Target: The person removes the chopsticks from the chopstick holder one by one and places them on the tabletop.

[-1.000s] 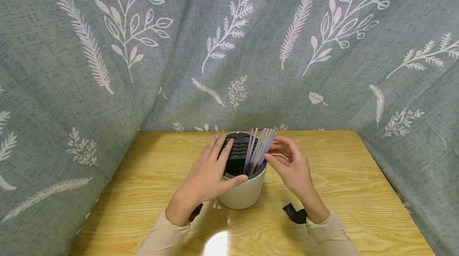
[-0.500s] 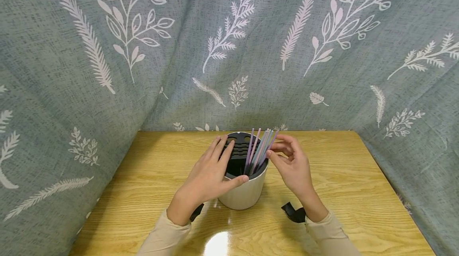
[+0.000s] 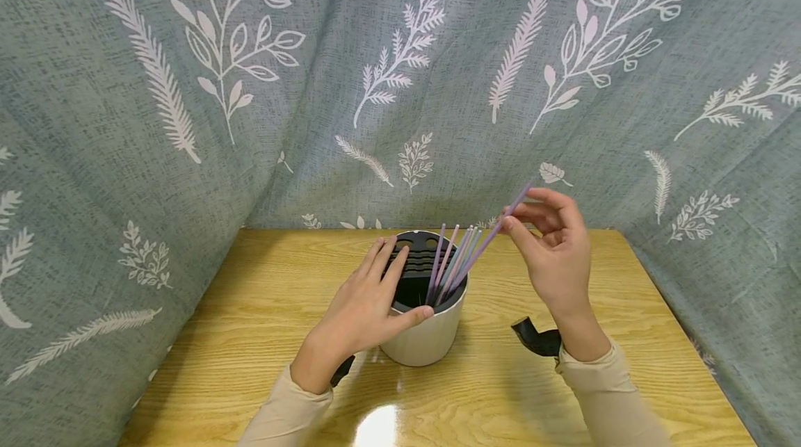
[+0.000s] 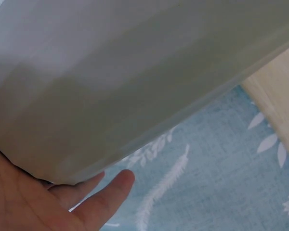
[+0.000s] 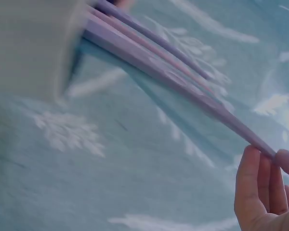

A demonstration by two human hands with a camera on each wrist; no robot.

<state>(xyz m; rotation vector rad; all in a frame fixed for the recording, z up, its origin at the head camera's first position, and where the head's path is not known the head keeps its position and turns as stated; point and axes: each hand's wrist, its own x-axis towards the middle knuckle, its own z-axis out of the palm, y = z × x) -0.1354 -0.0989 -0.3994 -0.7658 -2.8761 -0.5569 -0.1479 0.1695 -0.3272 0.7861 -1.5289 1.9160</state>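
A white round holder [image 3: 421, 341] with a black divided insert [image 3: 413, 263] stands upright on the table. My left hand [image 3: 359, 304] rests on its left side with fingers extended, the thumb along the front rim. In the left wrist view its fingers [image 4: 111, 197] lie beside the pale wall [image 4: 115, 96]. To the upper right, my right hand [image 3: 553, 245] pinches a purple straw [image 3: 487, 242] between thumb and fingers near the top. That straw slants down, its lower end still inside the holder. Several other pastel straws [image 3: 455, 256] lean in the same compartment.
The wooden table [image 3: 269, 280] reaches back to a blue-green leaf-patterned curtain [image 3: 350, 71], which also hangs at both sides. A black strap [image 3: 537, 340] dangles from my right wrist, with another dark piece [image 3: 342, 370] at the left wrist.
My right hand has moved up and to the right, drawing the purple straw partly out of the holder. The left hand and the holder have stayed in place.
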